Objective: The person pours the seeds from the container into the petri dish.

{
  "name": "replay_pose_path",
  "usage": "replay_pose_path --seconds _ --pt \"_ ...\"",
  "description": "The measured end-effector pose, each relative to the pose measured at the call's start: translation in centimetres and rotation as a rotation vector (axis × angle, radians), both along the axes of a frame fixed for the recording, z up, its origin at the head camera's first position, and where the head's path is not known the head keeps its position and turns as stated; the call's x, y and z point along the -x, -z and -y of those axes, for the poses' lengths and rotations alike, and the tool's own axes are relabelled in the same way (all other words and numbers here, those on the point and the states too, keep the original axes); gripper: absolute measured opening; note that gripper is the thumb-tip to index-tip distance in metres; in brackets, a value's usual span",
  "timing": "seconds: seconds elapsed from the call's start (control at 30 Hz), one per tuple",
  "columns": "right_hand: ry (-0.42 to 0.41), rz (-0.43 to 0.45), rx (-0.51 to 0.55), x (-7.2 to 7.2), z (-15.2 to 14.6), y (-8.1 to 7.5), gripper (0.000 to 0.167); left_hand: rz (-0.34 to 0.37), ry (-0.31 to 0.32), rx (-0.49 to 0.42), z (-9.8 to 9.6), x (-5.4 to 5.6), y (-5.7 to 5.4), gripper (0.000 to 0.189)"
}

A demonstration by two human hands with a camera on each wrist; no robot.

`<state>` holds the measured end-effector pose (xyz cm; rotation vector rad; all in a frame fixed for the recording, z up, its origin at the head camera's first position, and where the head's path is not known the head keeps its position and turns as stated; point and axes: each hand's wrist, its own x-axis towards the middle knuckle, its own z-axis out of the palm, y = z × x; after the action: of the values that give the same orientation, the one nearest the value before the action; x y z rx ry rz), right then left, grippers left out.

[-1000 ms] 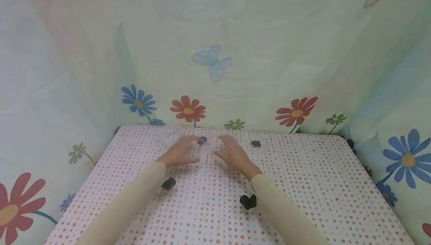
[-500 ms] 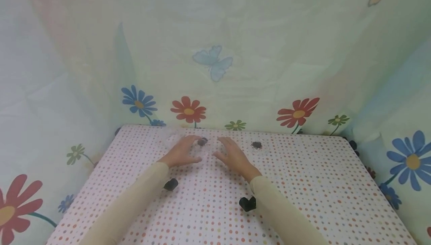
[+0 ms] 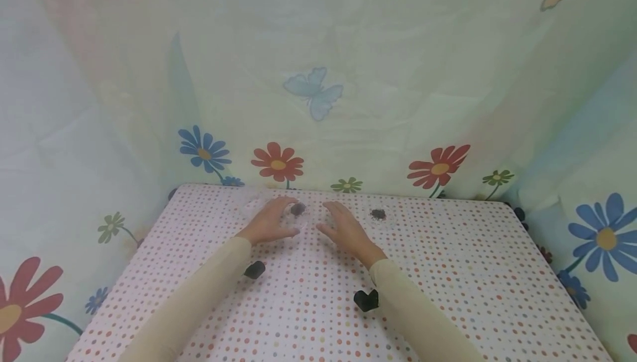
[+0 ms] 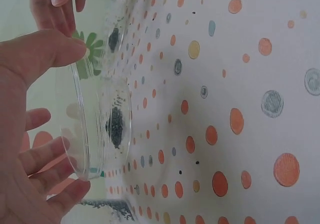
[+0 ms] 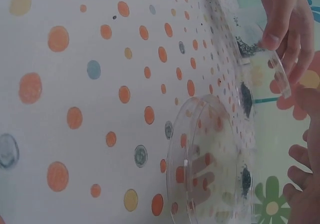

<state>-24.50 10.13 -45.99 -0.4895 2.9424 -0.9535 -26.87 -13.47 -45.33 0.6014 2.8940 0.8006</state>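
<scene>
My left hand (image 3: 269,223) grips the edge of an empty clear petri dish lid (image 4: 82,129), thumb on one side and fingers on the other. The lid stands above the tabletop, close to a clear dish holding a dark granular heap (image 4: 116,126). Opposite it, my right hand (image 3: 348,230) hovers with fingers loosely extended and holds nothing. In the right wrist view, the right thumb is close to the lid's edge; whether they touch, I cannot tell. Another clear round dish or lid (image 5: 187,159) lies on the table near the right wrist.
A second dark heap (image 3: 379,214) lies in a clear dish to the right. Another clear dish (image 3: 252,203) sits behind the left hand. Dotted cloth (image 3: 448,295) covers the table; a floral curtain (image 3: 239,91) rises at its back edge. Black pieces (image 3: 366,299) show beside the sleeves.
My left hand has shifted very slightly right with its grip unchanged. The right hand stays almost still, fingers loosely extended.
</scene>
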Motion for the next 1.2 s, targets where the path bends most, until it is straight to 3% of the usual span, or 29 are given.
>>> replay_pose_path --seconds 0.5,0.83,1.2 --pt "0.006 -0.011 -0.001 -0.2 0.0 0.0 0.062 0.035 -0.015 -0.001 -0.4 -0.2 -0.4 0.079" --pt "-0.002 -0.03 0.004 -0.4 -0.5 -0.2 0.062 -0.022 -0.003 0.038 -1.0 0.0 -0.6 0.079" --pt "0.001 -0.028 0.017 -0.3 -0.9 -0.2 0.061 -0.023 -0.024 0.036 -1.4 0.2 -0.9 0.078"
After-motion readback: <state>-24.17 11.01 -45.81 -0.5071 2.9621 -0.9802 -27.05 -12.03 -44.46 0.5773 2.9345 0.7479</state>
